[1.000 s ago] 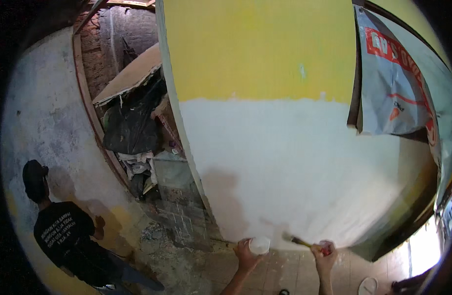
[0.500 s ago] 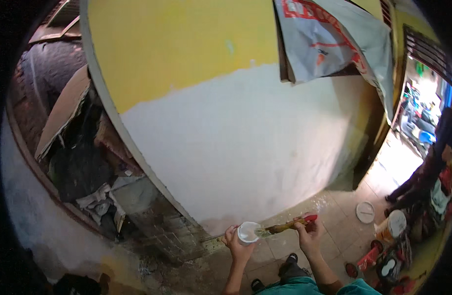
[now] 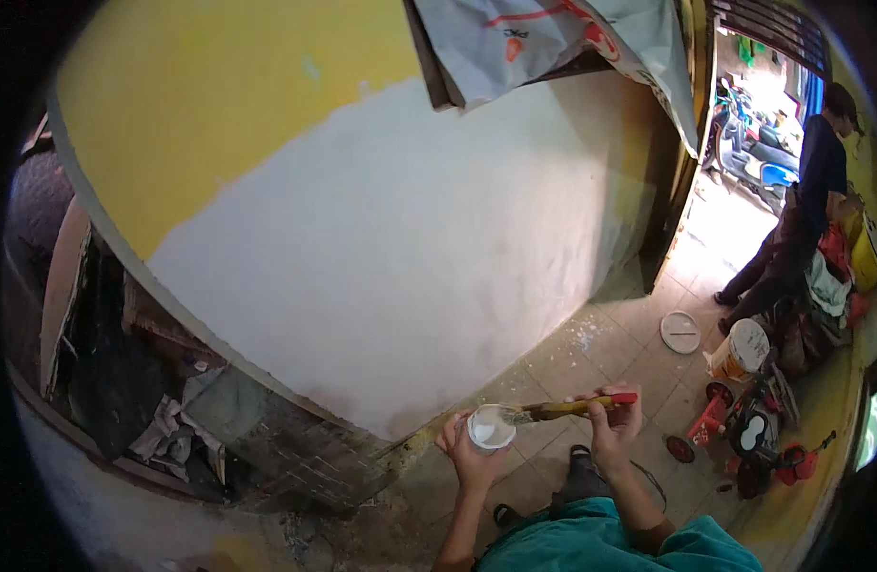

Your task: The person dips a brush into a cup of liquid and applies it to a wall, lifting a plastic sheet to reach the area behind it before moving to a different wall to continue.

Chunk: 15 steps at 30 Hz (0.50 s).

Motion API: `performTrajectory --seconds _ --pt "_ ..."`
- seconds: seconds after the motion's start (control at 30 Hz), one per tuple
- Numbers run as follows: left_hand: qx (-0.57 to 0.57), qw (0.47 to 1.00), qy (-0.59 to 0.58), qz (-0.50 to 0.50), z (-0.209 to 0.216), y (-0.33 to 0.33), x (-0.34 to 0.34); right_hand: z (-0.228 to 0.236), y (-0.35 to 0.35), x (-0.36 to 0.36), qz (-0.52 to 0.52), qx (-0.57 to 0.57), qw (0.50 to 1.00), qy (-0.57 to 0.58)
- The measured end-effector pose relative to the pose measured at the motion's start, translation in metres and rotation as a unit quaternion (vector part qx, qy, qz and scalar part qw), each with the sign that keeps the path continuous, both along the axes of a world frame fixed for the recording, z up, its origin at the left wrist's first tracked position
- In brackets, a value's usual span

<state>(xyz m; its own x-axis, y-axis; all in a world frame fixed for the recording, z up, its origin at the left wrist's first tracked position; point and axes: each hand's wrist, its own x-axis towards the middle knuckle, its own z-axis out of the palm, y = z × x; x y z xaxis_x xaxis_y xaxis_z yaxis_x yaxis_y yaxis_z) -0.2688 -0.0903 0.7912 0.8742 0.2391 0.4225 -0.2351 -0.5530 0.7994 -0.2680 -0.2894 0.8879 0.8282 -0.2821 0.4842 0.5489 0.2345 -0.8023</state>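
My left hand (image 3: 469, 458) is wrapped round a small white cup (image 3: 493, 429) with white paint inside. In my right hand (image 3: 613, 429) is a paintbrush (image 3: 564, 409) with a yellowish handle and a red end. The brush lies nearly level, its bristles at the cup's right rim; whether they dip into the paint I cannot tell. Beyond my hands stands a wall (image 3: 391, 219), white on its lower part and yellow above.
A person (image 3: 803, 200) stands at the right by a bright doorway. Near them are a paint bucket (image 3: 742, 351), a round lid (image 3: 680, 332) and a red ride-on toy (image 3: 710, 419). A grey banner (image 3: 543, 48) hangs over the wall's top. Rubble and cloths (image 3: 166, 439) fill an opening at left.
My view has turned to the right, showing more of the person and the doorway. The cup and brush stay in my hands, and the brush has levelled slightly.
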Motion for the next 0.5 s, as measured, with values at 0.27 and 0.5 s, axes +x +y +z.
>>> performTrajectory --seconds 0.27,0.5 --pt "0.042 0.999 0.007 -0.012 0.002 -0.087 0.024 -0.016 -0.086 0.037 0.013 0.027 0.999 0.016" --pt "0.022 1.0 0.015 -0.004 -0.027 -0.183 0.061 -0.034 -0.214 0.078 -0.027 0.03 0.994 0.1"
